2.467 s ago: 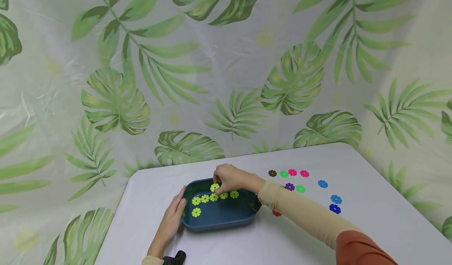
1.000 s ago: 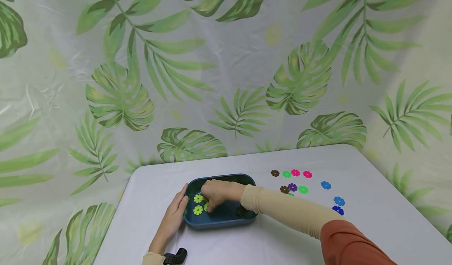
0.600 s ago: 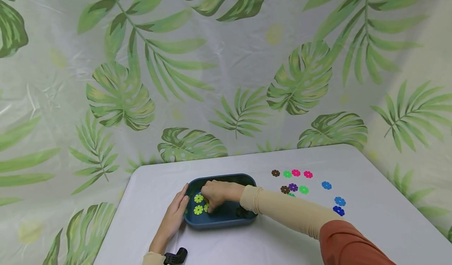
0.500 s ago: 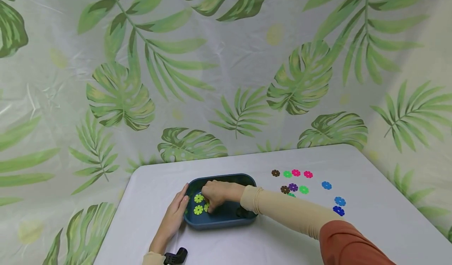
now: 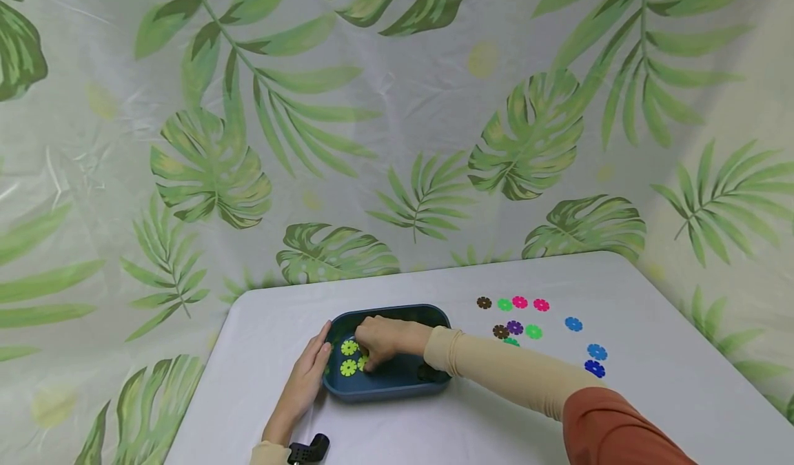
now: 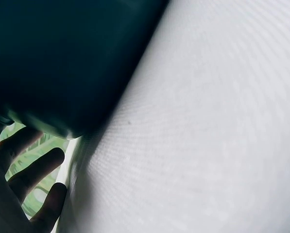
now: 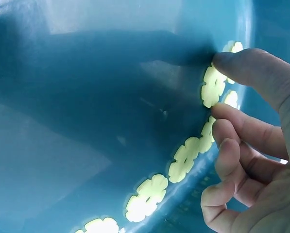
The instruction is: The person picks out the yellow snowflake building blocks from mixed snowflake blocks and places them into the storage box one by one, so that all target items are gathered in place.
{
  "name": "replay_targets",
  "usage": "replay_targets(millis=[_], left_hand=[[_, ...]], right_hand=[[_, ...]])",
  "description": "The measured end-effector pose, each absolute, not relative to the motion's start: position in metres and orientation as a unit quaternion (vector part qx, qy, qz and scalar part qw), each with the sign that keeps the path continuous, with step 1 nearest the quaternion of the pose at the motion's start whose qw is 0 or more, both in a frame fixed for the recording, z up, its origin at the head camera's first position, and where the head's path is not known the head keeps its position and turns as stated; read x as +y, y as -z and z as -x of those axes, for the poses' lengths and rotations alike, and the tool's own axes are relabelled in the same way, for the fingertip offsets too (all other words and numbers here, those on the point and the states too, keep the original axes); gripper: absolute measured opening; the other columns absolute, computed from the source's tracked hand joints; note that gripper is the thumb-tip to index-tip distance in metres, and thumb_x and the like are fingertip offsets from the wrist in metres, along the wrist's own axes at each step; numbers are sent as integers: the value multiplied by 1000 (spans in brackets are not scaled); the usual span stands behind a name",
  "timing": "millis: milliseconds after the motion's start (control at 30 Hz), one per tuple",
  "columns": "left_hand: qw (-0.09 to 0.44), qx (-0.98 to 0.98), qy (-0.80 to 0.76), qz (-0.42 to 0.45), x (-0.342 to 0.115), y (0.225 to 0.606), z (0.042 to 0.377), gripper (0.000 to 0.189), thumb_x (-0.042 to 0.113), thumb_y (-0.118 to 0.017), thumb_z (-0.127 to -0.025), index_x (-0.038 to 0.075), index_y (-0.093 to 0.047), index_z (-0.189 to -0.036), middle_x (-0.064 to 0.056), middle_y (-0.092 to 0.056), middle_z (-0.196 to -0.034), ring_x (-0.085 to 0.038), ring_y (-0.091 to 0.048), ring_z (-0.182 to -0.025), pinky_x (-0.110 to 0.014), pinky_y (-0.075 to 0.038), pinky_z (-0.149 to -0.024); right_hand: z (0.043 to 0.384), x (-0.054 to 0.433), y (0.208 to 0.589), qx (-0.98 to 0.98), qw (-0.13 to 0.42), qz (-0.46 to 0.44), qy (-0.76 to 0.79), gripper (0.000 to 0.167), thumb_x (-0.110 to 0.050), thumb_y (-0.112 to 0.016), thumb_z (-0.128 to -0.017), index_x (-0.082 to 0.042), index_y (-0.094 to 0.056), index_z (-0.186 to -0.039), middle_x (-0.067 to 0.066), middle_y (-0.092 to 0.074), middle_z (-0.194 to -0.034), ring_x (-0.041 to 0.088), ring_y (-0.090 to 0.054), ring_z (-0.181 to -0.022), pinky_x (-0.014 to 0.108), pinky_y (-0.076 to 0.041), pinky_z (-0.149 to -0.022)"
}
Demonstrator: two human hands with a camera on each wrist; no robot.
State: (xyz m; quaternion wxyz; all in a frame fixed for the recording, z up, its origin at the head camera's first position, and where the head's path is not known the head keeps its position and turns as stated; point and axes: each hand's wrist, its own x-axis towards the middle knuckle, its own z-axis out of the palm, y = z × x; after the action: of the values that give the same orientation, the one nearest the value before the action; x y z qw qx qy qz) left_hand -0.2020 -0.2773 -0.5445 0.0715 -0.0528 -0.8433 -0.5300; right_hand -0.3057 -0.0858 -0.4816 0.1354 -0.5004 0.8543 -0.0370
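A dark blue oval tub (image 5: 397,390) stands on the white table, with several yellow-green notched flower discs (image 5: 349,368) inside it. My right hand (image 5: 386,337) reaches down into the tub's left half. In the right wrist view its thumb and index finger pinch the opposite edges of one yellow flower disc (image 7: 213,87); the other fingers curl below. More flower discs (image 7: 147,197) line up in a row beside them. At the tub's left end, my left hand (image 5: 304,372) rests against the outer wall, its fingers (image 6: 38,165) extended and spread.
Loose flower discs in other colours lie right of the tub: brown (image 5: 484,303), pink (image 5: 520,302), purple (image 5: 515,328), green (image 5: 533,331) and blue (image 5: 597,351). A leaf-printed curtain (image 5: 397,107) hangs behind the table (image 5: 471,424). The right forearm (image 5: 509,368) crosses the tub's right rim.
From 2.5 seconds ago, my right hand has moved left and lower inside the tub with a yellow flower disc. Over the last second it stays nearly still. The left hand keeps its place.
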Motion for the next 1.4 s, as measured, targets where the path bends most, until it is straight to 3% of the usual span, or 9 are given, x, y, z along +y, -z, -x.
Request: replay_targets(millis=[400, 633, 767, 1033, 1200, 1400], left_hand=[[76, -841, 533, 59, -272, 544, 206, 52, 33, -41, -111, 19, -32, -160, -8, -40, -158, -31, -32, -148, -58, -21, -119], [76, -847, 523, 58, -271, 545, 206, 53, 35, -39, -111, 17, -32, -161, -6, -38, -159, -30, -30, -149, -56, -21, -120], [73, -848, 522, 56, -272, 545, 205, 53, 36, -38, -111, 19, -31, -161, -7, -38, -160, -32, -30, -149, -59, -21, -119], [70, -849, 521, 48, -271, 544, 201, 52, 34, -39, -111, 18, -32, -160, -8, -36, -160, -32, -28, -149, -57, -20, -120], [71, -852, 516, 44, -272, 543, 199, 52, 34, -39, -112, 18, -32, -160, -8, -37, -160, -33, -27, -149, -58, -19, -119], [71, -854, 514, 46, -276, 543, 199, 52, 34, -38, -112, 18, -31, -161, -10, -37, -160, -35, -27, -149, -60, -20, -119]], right_hand=[[306, -77, 477, 849, 117, 514, 32, 23, -37, -85, -84, -15, -77, -85, -13, -62, -74, 0, -56, -64, 14, -48, -57], [307, -69, 463, 847, 88, 523, 41, 20, -37, -82, -86, -18, -79, -87, -14, -69, -81, -1, -59, -72, 18, -52, -69], [309, -58, 449, 846, 79, 521, 84, 14, -32, -81, -89, -19, -78, -85, -14, -68, -80, -2, -59, -72, 18, -51, -70], [316, -18, 423, 846, 31, 512, 144, 8, -26, -76, -93, -18, -77, -90, -9, -66, -85, 0, -59, -74, 19, -52, -70], [322, 17, 419, 857, 3, 485, 176, 7, -23, -73, -95, -18, -76, -92, -6, -63, -85, 6, -55, -74, 26, -50, -68], [327, 65, 422, 879, -22, 432, 202, 5, -21, -74, -94, -19, -76, -90, -8, -60, -81, 7, -53, -71, 25, -48, -63]])
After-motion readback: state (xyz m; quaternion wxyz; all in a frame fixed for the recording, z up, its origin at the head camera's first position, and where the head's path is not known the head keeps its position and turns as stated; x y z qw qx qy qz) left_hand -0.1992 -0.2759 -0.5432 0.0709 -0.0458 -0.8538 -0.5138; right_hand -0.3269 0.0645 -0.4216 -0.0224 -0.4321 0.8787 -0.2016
